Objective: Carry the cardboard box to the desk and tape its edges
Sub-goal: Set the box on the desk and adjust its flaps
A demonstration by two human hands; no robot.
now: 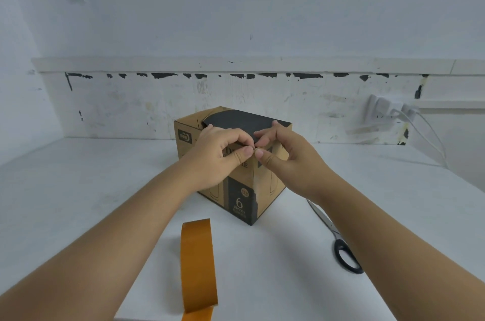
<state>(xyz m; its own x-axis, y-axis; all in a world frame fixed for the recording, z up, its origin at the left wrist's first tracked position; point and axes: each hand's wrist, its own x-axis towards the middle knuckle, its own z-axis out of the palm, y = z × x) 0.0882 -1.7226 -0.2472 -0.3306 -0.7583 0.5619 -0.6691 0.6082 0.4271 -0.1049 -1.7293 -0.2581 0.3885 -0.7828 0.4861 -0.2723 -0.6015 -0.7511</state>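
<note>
White worktop (78, 189) is carrying the cardboard box (236, 181) at centre. Something too small to identify is being pinched at its top near corner by the left hand (217, 155) and right hand (283, 155), fingertips meeting. Orange tape roll (198, 268) is standing at six o'clock of the box, scissors (338, 239) lying at four o'clock.

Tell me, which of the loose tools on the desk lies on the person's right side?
The scissors, black-handled, lie flat right of the cardboard box, by the right forearm. The orange tape roll stands on edge between the arms instead.
</note>
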